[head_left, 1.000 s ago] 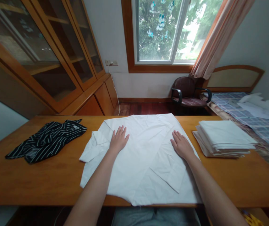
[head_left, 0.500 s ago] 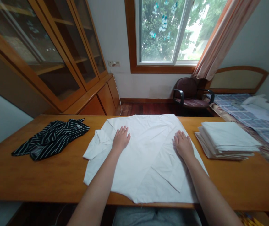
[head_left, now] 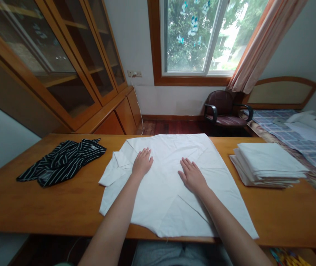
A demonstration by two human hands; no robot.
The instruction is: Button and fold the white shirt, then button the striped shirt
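Observation:
A white shirt (head_left: 163,192) lies spread on the wooden table in front of me, with its left sleeve folded in a short flap and creases across the cloth. My left hand (head_left: 143,162) rests flat on the shirt's left part, fingers stretched out. Further right, my right hand (head_left: 192,175) lies palm down near the shirt's middle, its fingers extended. Neither hand grips the fabric. My right forearm covers part of a folded edge on the shirt's lower right.
On the table (head_left: 72,210), a crumpled black striped garment (head_left: 64,160) lies at the left. A stack of folded white cloth (head_left: 268,162) stands at the right. Beyond the table are an office chair (head_left: 224,107), a bed (head_left: 299,136) and a glass-door cabinet (head_left: 72,114).
My right hand has slid left across the shirt, from its right side toward the middle. My left hand has stayed in place.

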